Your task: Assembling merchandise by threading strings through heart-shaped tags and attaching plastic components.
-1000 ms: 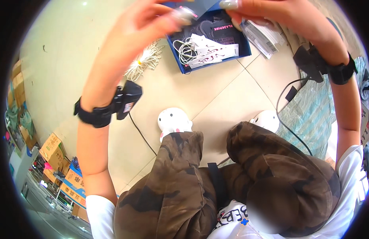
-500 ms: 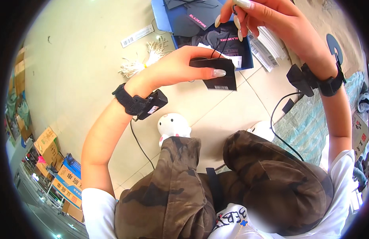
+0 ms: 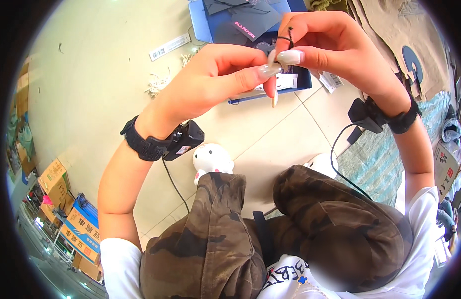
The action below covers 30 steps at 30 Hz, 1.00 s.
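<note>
Above the blue box (image 3: 304, 83) my two hands meet, fingertip to fingertip. A thin black cord (image 3: 289, 36) loops over the index finger of my right hand (image 3: 335, 47), a small knot standing up. That hand is closed in a pinch, its thumb against the cord's lower end. My left hand (image 3: 215, 79) pinches at the same spot, thumb and index finger pressed together where the cord runs down. The black card tag does not show now; my left hand may hide it. Dark grey cards (image 3: 254, 22) lie over the box's back part.
Left of the box lie a white barcode strip (image 3: 169, 47) and a bundle of off-white strings (image 3: 158, 84), partly behind my left hand. More white labels (image 3: 331, 82) lie at its right. White slippers (image 3: 213, 158) are below. Cardboard boxes (image 3: 81, 234) stand far left.
My right hand has come down and my left hand has risen, so their fingertips now meet. The black tag that my left hand held has gone out of sight.
</note>
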Each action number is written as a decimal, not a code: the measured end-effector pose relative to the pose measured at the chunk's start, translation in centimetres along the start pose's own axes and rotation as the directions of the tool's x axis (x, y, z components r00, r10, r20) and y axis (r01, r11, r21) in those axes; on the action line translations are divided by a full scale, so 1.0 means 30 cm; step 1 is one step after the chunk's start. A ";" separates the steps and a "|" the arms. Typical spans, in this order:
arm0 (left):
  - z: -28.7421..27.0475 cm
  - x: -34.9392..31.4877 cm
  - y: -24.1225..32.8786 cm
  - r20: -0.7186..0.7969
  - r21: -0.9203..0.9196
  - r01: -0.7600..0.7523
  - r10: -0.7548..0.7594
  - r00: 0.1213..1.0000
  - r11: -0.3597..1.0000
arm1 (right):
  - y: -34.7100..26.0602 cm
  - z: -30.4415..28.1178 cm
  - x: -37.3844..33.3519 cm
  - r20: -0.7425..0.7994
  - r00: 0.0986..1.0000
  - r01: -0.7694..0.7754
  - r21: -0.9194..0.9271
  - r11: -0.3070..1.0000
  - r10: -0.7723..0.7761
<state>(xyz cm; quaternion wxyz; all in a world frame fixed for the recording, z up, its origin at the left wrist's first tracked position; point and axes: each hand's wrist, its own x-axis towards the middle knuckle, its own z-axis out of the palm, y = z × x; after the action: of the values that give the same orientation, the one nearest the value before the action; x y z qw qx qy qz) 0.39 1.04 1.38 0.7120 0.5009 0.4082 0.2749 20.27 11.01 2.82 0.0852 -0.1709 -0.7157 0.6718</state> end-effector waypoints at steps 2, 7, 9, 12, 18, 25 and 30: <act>0.015 -0.016 -0.007 -0.060 0.020 -0.056 0.057 0.997 0.998 | -0.007 0.002 -0.006 0.028 0.994 -0.111 0.059 0.992 0.109; 0.023 -0.032 0.010 -0.135 0.105 -0.117 0.131 0.982 0.988 | -0.025 -0.028 -0.017 0.129 0.945 -0.325 0.289 0.900 0.300; 0.021 -0.038 0.014 -0.109 0.136 -0.040 0.055 0.993 0.990 | -0.046 -0.015 -0.005 0.117 0.944 -0.330 0.277 0.902 0.310; 0.027 -0.040 0.006 -0.091 0.130 -0.050 0.062 0.994 0.990 | -0.049 0.017 -0.012 0.089 0.983 -0.144 -0.176 0.974 0.161; 0.047 -0.041 0.006 -0.083 0.127 -0.032 0.043 0.996 0.991 | -0.035 0.050 -0.014 0.145 0.989 0.057 -0.402 0.914 0.002; 0.046 -0.038 0.016 -0.062 0.167 0.018 -0.008 0.998 0.986 | -0.021 0.059 -0.026 0.162 0.982 0.162 -0.444 0.881 -0.099; 0.037 -0.028 0.010 -0.193 0.038 -0.033 0.040 0.980 0.999 | -0.027 0.065 -0.041 -0.058 0.991 -0.129 -0.174 0.976 0.121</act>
<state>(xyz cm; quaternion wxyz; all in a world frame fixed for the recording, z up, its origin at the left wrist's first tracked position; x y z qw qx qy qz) 0.90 -0.08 2.11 0.6549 0.4917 0.4710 0.3280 20.63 8.73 3.59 0.0441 -0.2384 -0.7582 0.6052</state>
